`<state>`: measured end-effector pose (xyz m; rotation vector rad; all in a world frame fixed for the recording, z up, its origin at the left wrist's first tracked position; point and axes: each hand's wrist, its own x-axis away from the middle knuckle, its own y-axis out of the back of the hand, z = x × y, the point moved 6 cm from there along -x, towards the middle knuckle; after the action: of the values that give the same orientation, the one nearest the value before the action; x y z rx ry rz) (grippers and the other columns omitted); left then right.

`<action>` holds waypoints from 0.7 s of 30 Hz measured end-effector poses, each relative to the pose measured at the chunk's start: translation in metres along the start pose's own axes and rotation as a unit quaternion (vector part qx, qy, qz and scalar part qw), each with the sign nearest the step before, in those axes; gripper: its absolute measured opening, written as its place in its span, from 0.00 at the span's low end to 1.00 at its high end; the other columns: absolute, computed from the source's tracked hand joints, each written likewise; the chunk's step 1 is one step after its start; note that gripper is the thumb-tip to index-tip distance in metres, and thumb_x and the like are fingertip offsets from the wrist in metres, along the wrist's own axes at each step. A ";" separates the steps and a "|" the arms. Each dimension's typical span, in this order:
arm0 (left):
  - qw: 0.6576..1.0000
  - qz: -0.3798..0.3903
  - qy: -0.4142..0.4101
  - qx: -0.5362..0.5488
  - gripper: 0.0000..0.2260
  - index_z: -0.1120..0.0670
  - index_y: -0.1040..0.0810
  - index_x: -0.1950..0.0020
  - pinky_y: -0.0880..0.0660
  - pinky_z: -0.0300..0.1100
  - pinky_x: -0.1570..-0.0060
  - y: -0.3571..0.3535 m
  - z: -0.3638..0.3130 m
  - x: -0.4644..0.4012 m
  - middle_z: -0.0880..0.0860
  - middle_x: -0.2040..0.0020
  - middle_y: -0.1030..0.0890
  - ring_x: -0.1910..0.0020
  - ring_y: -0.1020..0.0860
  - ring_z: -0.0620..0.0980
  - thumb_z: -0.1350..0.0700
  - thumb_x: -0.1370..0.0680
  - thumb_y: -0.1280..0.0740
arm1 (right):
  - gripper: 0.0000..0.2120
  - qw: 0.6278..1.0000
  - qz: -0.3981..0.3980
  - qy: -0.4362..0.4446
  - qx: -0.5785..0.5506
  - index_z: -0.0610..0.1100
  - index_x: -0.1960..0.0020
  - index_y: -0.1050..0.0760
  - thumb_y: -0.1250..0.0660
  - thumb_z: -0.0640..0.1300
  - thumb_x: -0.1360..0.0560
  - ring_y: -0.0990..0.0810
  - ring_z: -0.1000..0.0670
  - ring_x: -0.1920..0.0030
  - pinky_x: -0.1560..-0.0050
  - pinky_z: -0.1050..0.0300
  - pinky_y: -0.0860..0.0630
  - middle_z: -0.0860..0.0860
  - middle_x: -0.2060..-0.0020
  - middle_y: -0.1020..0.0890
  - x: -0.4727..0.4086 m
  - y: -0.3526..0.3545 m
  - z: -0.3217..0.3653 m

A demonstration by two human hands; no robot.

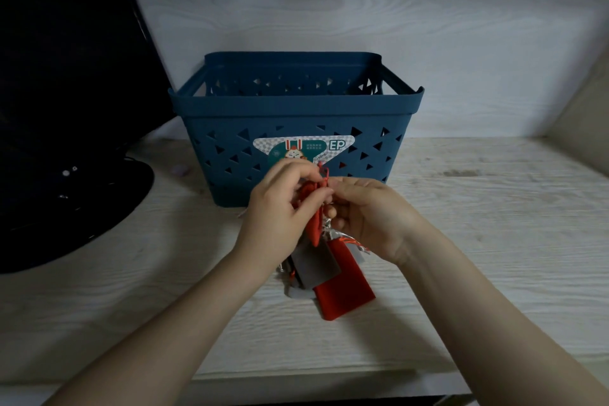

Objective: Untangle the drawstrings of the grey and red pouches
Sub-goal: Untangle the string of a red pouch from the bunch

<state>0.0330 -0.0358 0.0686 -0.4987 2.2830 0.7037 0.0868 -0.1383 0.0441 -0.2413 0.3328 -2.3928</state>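
Observation:
A bundle of small pouches hangs between my hands above the table. My left hand (281, 204) grips a red pouch (313, 221) by its gathered top. A red drawstring (324, 175) loops up above my fingertips. My right hand (365, 214) pinches the strings right beside it, fingertips almost touching the left ones. Below hang a grey pouch (314, 265) and a larger red pouch (344, 292), whose lower ends reach the table. Silvery and red cords (349, 242) show under my right palm; how they cross is hidden.
A dark blue plastic basket (296, 109) with triangular holes and a sticker stands just behind my hands. A black monitor with a round base (75, 201) fills the left side. The pale wooden table (478, 208) stretches to the right; its front edge lies near me.

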 end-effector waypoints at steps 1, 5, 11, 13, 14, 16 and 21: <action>1.000 0.000 -0.022 -0.010 0.06 0.54 0.26 0.53 0.23 0.49 0.51 0.001 -0.002 0.000 0.48 0.51 0.26 0.51 0.22 0.48 0.54 0.27 0.33 | 0.11 1.000 -0.003 -0.002 0.010 0.40 0.61 0.28 0.43 0.38 0.21 0.29 0.56 0.73 0.73 0.66 0.34 0.50 0.72 0.26 0.000 0.000 0.000; 0.994 -0.004 -0.077 -0.077 0.05 0.61 0.25 0.57 0.25 0.39 0.51 0.002 -0.010 0.000 0.53 0.51 0.26 0.51 0.25 0.46 0.60 0.27 0.33 | 0.10 0.999 -0.007 -0.012 0.032 0.41 0.60 0.28 0.42 0.39 0.21 0.29 0.55 0.73 0.73 0.65 0.34 0.51 0.71 0.26 0.001 -0.001 0.002; 0.993 -0.017 -0.074 -0.094 0.07 0.62 0.23 0.59 0.25 0.37 0.52 0.004 -0.008 0.000 0.52 0.52 0.25 0.51 0.25 0.44 0.58 0.26 0.33 | 0.10 0.999 -0.007 -0.021 0.045 0.41 0.60 0.28 0.42 0.38 0.22 0.29 0.54 0.72 0.71 0.63 0.35 0.49 0.71 0.27 0.004 -0.001 0.005; 0.993 -0.017 -0.080 -0.090 0.08 0.62 0.23 0.59 0.24 0.39 0.52 0.004 -0.009 0.001 0.53 0.53 0.25 0.52 0.24 0.45 0.57 0.26 0.33 | 0.10 0.998 -0.004 -0.015 0.065 0.41 0.61 0.27 0.42 0.37 0.22 0.29 0.53 0.72 0.71 0.64 0.34 0.49 0.70 0.27 0.005 0.000 0.007; 0.993 -0.017 -0.081 -0.088 0.08 0.63 0.23 0.60 0.24 0.40 0.53 0.004 -0.010 0.002 0.53 0.53 0.25 0.53 0.24 0.45 0.57 0.26 0.33 | 0.10 0.997 -0.001 -0.012 0.072 0.41 0.61 0.27 0.42 0.37 0.22 0.29 0.53 0.72 0.71 0.64 0.33 0.49 0.70 0.27 0.005 0.000 0.008; 0.994 -0.014 -0.075 -0.082 0.08 0.62 0.24 0.60 0.23 0.41 0.54 0.004 -0.010 0.002 0.51 0.53 0.25 0.53 0.24 0.44 0.57 0.26 0.33 | 0.11 0.997 0.004 -0.010 0.079 0.41 0.61 0.26 0.42 0.37 0.22 0.28 0.53 0.72 0.71 0.64 0.33 0.49 0.70 0.26 0.006 0.001 0.009; 0.995 0.008 -0.058 -0.080 0.08 0.60 0.25 0.60 0.25 0.37 0.55 0.003 -0.006 -0.001 0.49 0.55 0.26 0.55 0.25 0.44 0.55 0.26 0.35 | 0.08 0.997 -0.003 -0.004 0.075 0.39 0.59 0.25 0.39 0.37 0.23 0.28 0.55 0.73 0.72 0.67 0.30 0.50 0.71 0.26 0.007 0.003 0.010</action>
<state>0.0286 -0.0370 0.0744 -0.5003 2.1361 0.9043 0.0864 -0.1466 0.0527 -0.1828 0.1472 -2.4079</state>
